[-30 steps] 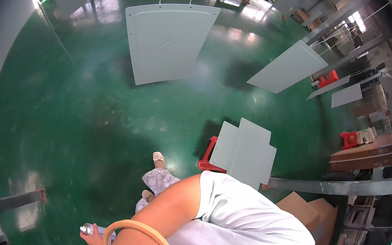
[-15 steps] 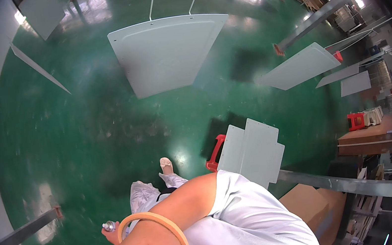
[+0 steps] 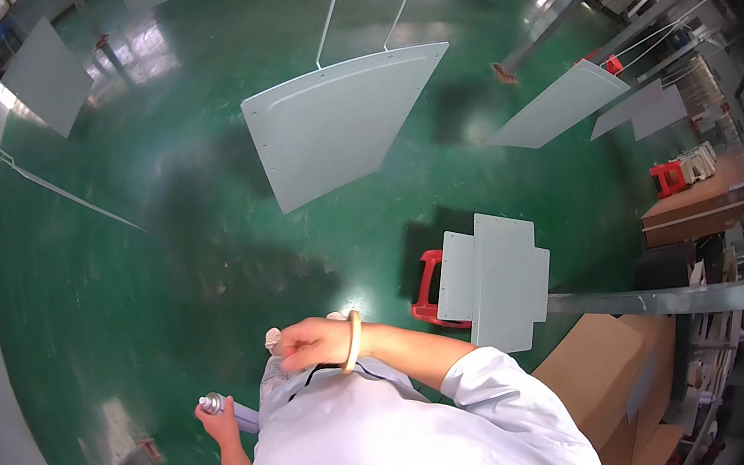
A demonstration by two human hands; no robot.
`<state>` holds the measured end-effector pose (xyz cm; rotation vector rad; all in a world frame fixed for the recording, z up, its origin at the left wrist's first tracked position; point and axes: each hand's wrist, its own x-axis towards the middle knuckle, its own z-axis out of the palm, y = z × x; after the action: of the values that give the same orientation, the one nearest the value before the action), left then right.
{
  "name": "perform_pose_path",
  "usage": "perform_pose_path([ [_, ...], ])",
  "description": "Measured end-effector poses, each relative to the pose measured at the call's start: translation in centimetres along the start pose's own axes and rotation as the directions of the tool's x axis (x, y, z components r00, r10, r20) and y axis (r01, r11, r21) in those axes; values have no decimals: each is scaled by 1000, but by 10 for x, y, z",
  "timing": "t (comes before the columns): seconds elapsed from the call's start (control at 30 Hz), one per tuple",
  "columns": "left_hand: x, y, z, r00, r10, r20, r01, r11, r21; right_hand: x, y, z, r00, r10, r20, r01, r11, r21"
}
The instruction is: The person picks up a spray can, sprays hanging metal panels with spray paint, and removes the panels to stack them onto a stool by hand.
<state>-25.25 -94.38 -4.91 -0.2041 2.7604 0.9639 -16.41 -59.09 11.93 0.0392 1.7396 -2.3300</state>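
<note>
While my left hand point(image 3: 220, 423) grips a light, rigid tube point(image 3: 228, 409) mid-barrel, my right hand point(image 3: 310, 344), beside it, pinches cloth point(image 3: 271, 340).

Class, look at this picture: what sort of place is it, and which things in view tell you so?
Probably a factory or workshop floor: a glossy green floor, flat grey panels hanging from thin rods, and cardboard boxes beside a metal rack.

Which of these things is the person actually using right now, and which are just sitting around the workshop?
In use:
left hand gripping a small metal-tipped tool
right hand, with a tan bracelet at the wrist, closed in front of the chest; whether it holds anything cannot be told

Lying or hanging about:
large hanging grey panel
grey panels on the red stool
cardboard box
</note>
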Motion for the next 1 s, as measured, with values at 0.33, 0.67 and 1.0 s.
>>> perform_pose_path([
  [0.33,109,8,-11,955,102,277,-146,979,144,-189,257,-7,-1,835,-551,-572,451,685],
  [0.67,136,73,11,697,303,650,-553,804,218,-90,323,187,425,701,-573,-841,540,37],
  [1.0,42,107,24,486,536,690,-659,744,-113,-155,332,193,2,600,-800,-230,779,583],
])
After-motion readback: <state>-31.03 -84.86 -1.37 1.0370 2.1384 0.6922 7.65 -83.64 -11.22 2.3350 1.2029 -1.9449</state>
